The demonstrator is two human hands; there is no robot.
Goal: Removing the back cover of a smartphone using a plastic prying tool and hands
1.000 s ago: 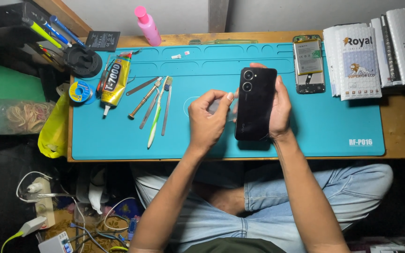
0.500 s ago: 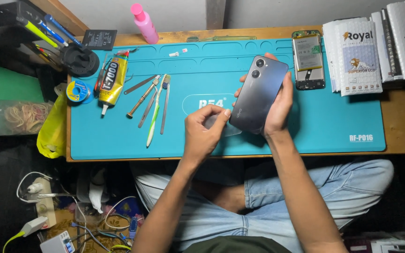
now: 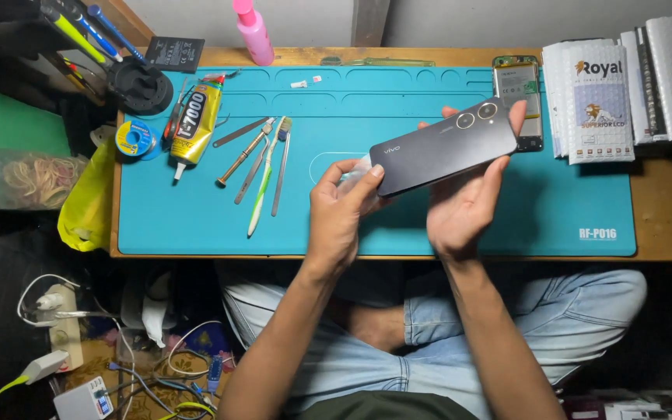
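My right hand holds a dark grey phone back side up, tilted almost level above the teal work mat. Its two camera lenses point to the upper right. My left hand pinches the phone's lower left end, with a small pale scrap under the fingertips. Both hands hover over the middle of the mat.
A yellow glue tube, tweezers and thin pry tools lie on the mat's left. An opened phone body rests at the back right beside white packets. A pink bottle, a black stand and a solder spool sit at the back left.
The phone has swung from upright to nearly horizontal, turning clockwise in my right hand. My left hand stayed at its lower end.
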